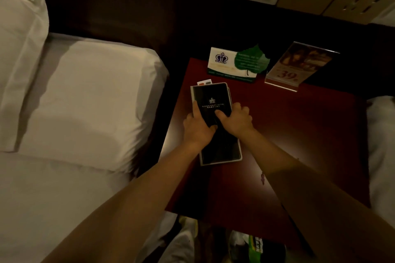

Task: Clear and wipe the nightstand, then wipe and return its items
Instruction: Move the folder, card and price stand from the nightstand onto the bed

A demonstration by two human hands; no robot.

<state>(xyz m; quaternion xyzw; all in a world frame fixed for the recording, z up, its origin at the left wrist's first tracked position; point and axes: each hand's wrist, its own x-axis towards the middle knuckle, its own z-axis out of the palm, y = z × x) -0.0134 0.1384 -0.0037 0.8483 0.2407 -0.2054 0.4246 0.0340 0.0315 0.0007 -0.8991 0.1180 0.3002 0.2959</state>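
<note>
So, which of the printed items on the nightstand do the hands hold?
The black rectangular booklet with a crown logo: left hand and right hand both grip it. The white green-leaf card and the clear acrylic sign stand untouched behind.

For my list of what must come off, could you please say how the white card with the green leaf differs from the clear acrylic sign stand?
The white card with the green leaf is opaque, with a crown logo; the clear acrylic sign stand is see-through, holding a brownish sheet printed 39. The card stands nearer the bed, the sign stand to its right. Both sit at the back of the dark red nightstand.
</note>
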